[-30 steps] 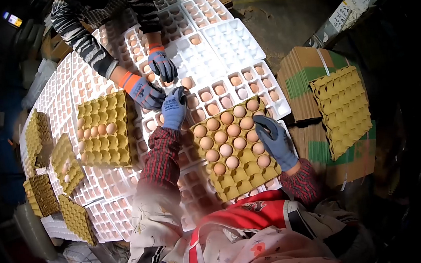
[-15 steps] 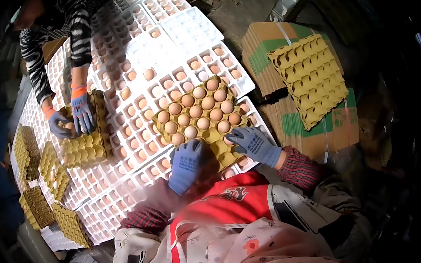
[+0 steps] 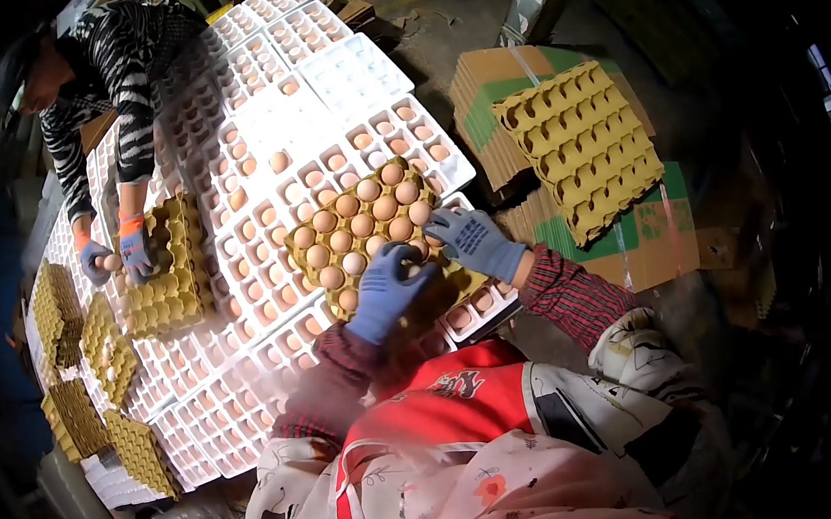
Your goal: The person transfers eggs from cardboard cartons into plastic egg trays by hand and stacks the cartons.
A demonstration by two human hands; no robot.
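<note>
A yellow-brown egg tray (image 3: 340,304) lies in front of me on top of white trays, holding several brown eggs (image 3: 363,225). My left hand (image 3: 387,292), in a blue-grey glove, is over the tray's near side. Its thumb and fingers are curved and apart, with no egg visible between them. My gloved right hand (image 3: 478,239) reaches in from the right. Its fingers are bent down around an egg (image 3: 434,242) at the tray's right edge, mostly hidden by the glove.
White trays (image 3: 355,72) with eggs cover the table. Flattened cartons (image 3: 501,104) stand at the right, an egg tray (image 3: 584,151) on top. Across the table a co-worker's gloved hands (image 3: 135,249) work at stacked egg trays (image 3: 177,305). More tray stacks (image 3: 57,316) stand at left.
My left hand has moved right over the tray's near side, its fingers now curved. My right hand has moved farther up the tray's right edge. The view has shifted slightly.
</note>
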